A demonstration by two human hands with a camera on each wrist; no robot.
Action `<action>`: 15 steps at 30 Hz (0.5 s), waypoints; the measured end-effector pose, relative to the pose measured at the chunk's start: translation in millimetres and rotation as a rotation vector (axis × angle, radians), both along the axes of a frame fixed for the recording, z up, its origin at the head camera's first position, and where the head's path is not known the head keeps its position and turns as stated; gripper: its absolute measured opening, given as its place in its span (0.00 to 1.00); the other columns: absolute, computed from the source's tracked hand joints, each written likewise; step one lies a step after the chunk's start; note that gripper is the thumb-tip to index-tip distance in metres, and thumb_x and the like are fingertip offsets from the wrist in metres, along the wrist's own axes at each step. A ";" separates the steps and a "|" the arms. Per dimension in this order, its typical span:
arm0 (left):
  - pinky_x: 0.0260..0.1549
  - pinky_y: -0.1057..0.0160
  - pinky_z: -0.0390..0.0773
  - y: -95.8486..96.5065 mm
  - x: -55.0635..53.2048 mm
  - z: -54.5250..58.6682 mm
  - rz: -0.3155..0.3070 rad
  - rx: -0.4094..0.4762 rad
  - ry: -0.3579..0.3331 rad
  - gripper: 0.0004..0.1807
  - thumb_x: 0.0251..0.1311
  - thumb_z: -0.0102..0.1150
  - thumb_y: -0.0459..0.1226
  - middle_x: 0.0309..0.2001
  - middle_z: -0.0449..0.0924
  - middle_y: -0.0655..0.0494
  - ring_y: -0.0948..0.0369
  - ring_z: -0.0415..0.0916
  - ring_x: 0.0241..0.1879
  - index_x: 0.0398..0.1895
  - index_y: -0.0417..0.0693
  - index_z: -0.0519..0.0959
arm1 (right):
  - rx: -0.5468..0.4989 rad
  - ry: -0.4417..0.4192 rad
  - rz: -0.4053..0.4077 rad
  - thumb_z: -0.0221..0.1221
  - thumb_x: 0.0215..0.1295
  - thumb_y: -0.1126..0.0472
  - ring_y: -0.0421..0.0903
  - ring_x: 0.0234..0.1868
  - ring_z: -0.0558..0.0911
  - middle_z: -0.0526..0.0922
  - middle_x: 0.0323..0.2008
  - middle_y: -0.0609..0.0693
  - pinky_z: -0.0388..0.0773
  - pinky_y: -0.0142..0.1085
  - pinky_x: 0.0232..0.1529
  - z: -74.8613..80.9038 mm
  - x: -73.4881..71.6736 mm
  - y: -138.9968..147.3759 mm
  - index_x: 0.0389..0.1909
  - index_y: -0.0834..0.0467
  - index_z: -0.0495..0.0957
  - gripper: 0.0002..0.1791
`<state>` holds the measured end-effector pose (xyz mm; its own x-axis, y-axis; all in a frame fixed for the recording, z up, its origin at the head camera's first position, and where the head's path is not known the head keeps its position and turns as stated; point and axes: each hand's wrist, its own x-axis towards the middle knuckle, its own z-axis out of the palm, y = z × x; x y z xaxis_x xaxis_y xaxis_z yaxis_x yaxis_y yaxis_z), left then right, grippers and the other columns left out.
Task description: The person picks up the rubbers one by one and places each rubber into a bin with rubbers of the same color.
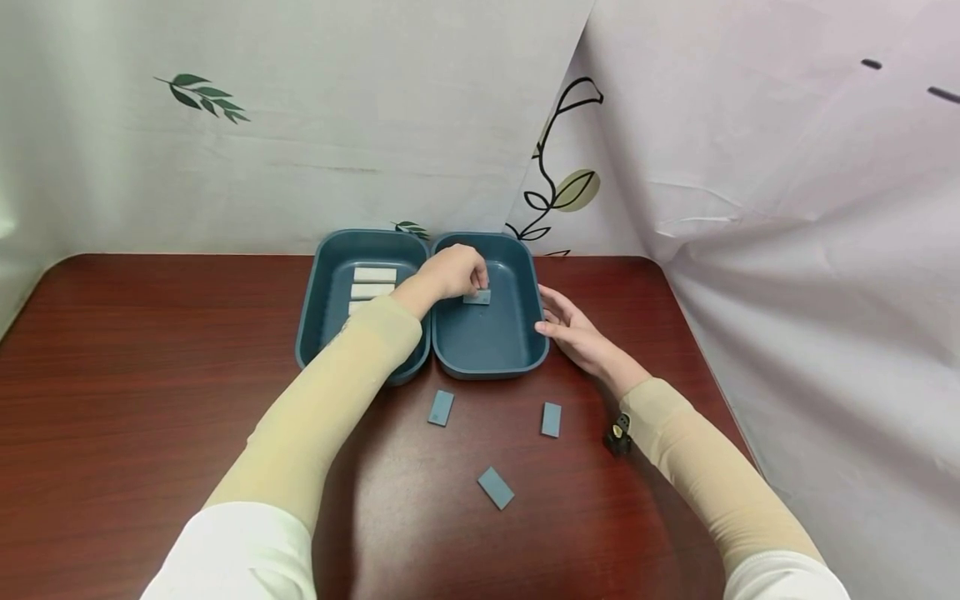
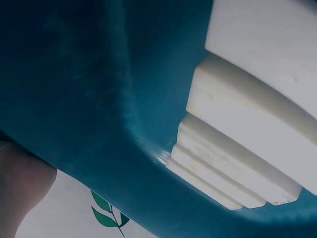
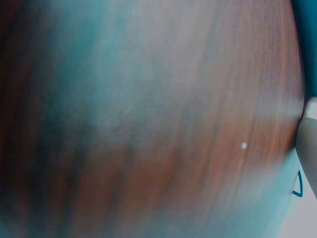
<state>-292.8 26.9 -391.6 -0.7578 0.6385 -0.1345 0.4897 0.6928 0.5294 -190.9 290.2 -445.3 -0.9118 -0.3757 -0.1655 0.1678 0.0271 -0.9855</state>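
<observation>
My left hand (image 1: 457, 271) reaches over the left tray into the right blue tray (image 1: 491, 367). Its fingertips pinch a small blue-grey rectangular tile (image 1: 478, 297), low over the tray's floor. The right hand (image 1: 570, 327) rests against the right tray's outer side, thumb at the rim and fingers extended along the wall. In the left blue tray (image 1: 306, 321), several white tiles (image 1: 373, 291) lie in a row, partly hidden by my left forearm. The left wrist view shows these white tiles (image 2: 247, 119) close up, with thick bevelled edges.
Three more blue-grey tiles lie on the dark red wooden table in front of the trays: one at left (image 1: 441, 408), another tile at right (image 1: 551, 420), and a third tile nearest me (image 1: 496, 488). A white patterned curtain (image 1: 337, 125) hangs behind the table.
</observation>
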 end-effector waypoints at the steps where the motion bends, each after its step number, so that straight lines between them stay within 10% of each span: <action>1: 0.51 0.54 0.85 0.0 0.3 0.0 0.001 -0.001 0.000 0.07 0.67 0.68 0.26 0.46 0.90 0.47 0.52 0.85 0.47 0.42 0.44 0.89 | -0.002 -0.001 0.000 0.52 0.77 0.72 0.41 0.73 0.70 0.54 0.84 0.59 0.75 0.28 0.66 0.4 0.1 -0.3 0.86 0.55 0.48 0.41; 15: 0.53 0.54 0.85 1.4 4.2 -0.4 0.023 -0.028 0.041 0.09 0.68 0.65 0.26 0.48 0.90 0.48 0.53 0.85 0.49 0.46 0.44 0.89 | 0.009 -0.007 -0.001 0.54 0.78 0.70 0.42 0.74 0.69 0.53 0.85 0.59 0.76 0.27 0.65 0.8 0.8 -0.4 0.86 0.55 0.47 0.42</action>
<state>-288.6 28.3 -392.0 -0.7775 0.6173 -0.1206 0.4946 0.7185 0.4889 -190.1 289.8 -444.6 -0.9109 -0.3736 -0.1750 0.1746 0.0353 -0.9840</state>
